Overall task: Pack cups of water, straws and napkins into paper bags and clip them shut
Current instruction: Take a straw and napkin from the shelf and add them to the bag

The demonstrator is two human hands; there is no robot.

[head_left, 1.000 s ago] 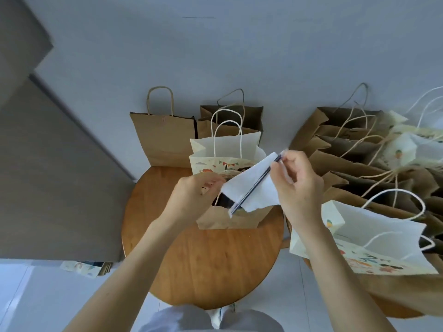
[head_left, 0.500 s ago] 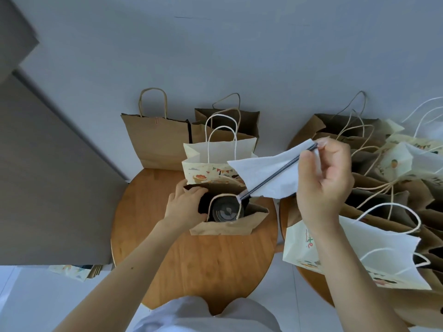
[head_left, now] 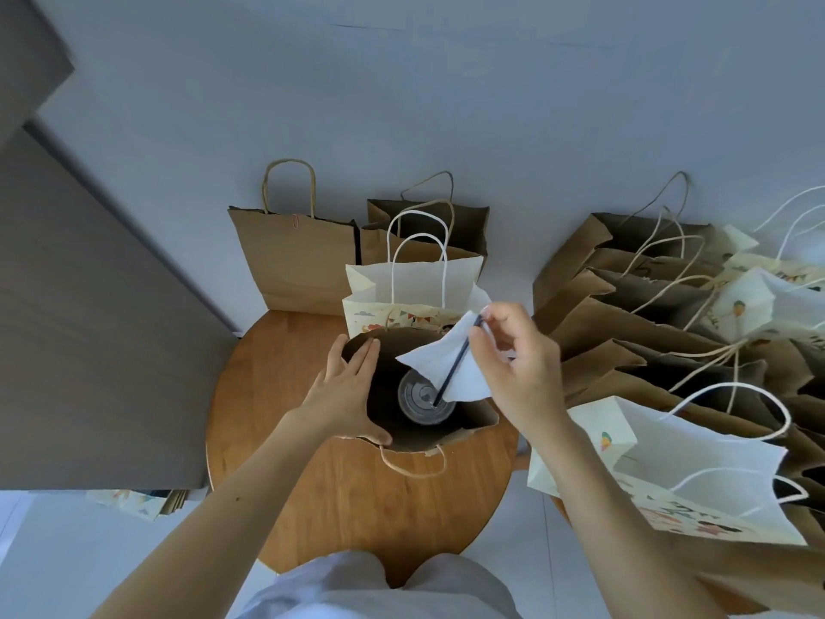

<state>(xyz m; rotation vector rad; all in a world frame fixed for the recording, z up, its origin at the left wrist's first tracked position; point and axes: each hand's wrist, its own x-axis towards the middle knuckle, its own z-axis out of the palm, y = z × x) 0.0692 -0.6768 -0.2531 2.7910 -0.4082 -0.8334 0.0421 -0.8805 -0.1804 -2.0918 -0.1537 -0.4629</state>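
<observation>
Straw [head_left: 455, 364] and napkin [head_left: 466, 382] have dropped over bag [head_left: 480, 419]; left hand [head_left: 343, 395] braces it.

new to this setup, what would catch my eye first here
The right hand at the centre, pinching a dark straw and white napkin over an open brown bag with a lidded cup inside. The left hand spreads the bag's mouth on the round table; a heap of paper bags crowds the right.

The left forearm [head_left: 223, 507] and right forearm [head_left: 602, 507] are bare up to the frame's edge. A pale grey cloth garment [head_left: 464, 591] covers both knees, softly creased.
</observation>
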